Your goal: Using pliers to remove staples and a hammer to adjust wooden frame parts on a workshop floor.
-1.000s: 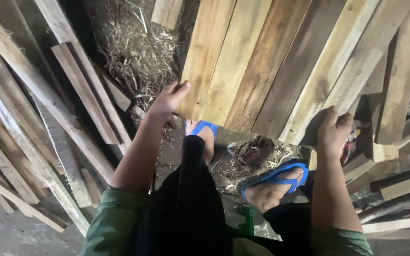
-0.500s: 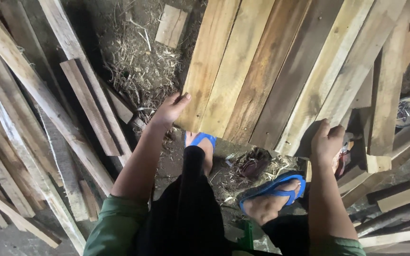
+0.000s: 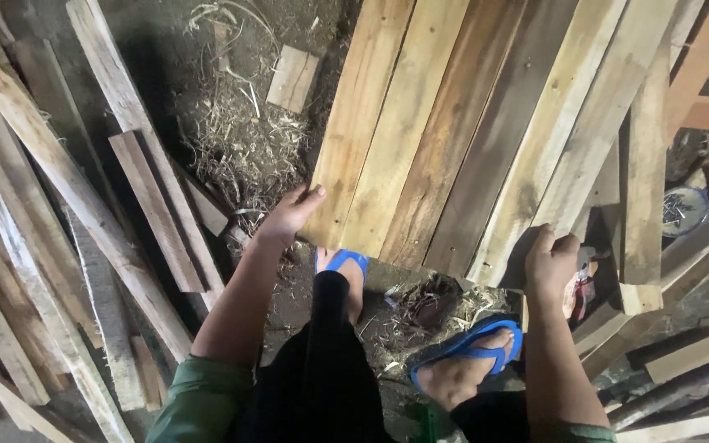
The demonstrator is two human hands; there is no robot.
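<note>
Head view shows our left hand (image 3: 289,215) and right hand (image 3: 553,264) gripping the near end of the pale nailed wooden plank panel (image 3: 469,123), which next needs a steady, level lift.

Green sleeves (image 3: 198,398), black trousers (image 3: 322,377), blue flip-flops (image 3: 473,349).

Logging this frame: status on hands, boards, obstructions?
Left hand and right hand both grip the near edge of the joined boards. Boards tilted, near end off the ground. Loose planks piled left, feet in blue sandals just below the edge.
</note>
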